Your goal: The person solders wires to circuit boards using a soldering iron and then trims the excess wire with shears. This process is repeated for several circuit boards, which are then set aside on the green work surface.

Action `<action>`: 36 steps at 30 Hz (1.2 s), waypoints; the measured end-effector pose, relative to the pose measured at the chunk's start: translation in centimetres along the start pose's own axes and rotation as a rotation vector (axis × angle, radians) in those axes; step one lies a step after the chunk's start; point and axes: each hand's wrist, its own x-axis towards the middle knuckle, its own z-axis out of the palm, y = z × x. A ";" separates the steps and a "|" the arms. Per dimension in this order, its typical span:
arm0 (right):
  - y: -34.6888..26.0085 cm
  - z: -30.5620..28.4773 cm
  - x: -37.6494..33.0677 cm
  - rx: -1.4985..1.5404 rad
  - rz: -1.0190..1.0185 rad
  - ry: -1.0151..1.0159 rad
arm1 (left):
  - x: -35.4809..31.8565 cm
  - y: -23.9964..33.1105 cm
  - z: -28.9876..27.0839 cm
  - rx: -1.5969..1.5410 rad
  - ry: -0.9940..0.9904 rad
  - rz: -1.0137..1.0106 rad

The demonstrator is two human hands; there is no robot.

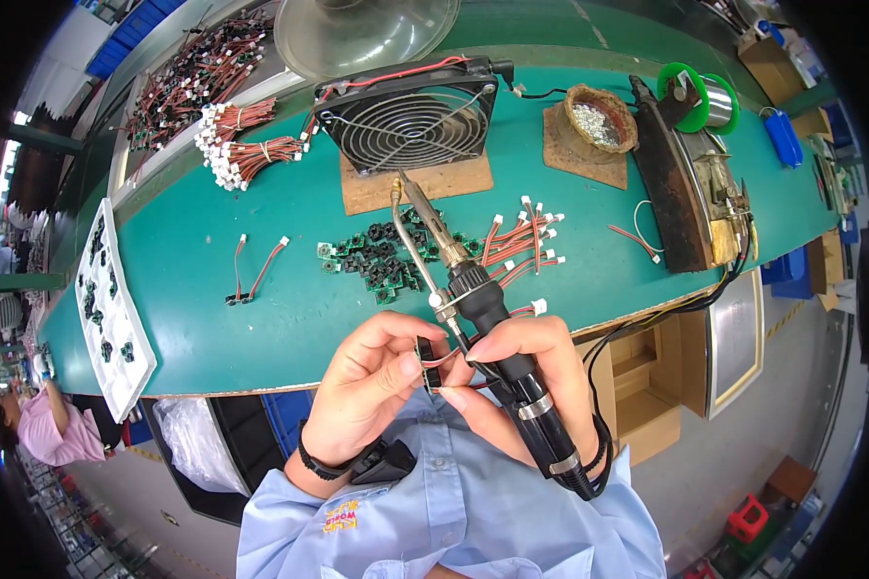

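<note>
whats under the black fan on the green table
The near part of a brown board sticks out from under the black fan; anything farther back is covered.

Room over green mat (pixel 188 338) leftward, soldering iron (pixel 480 295) ahead, fan (pixel 410 124) beyond it

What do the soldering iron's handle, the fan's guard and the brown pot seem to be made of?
Handle: probably semi-matt black plastic, from its even surface; the shiny silvery clamps around it look metal.
Fan guard: likely metal wire, dull grey, given its thin rings.
Pot: rough and matt; its uneven brown wall suggests clay or crusted residue, but the base material is unclear.
</note>
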 end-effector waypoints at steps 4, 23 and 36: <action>0.0 -0.1 0.1 0.007 -0.007 -0.011 | 0.1 -0.4 -0.1 -0.036 -0.028 0.014; -0.7 -0.6 0.7 -0.114 -0.072 -0.132 | 0.0 -0.5 -0.1 -0.079 -0.061 0.016; -0.5 -0.4 0.6 -0.052 -0.048 -0.049 | 0.2 -0.5 -0.3 -0.109 -0.036 -0.004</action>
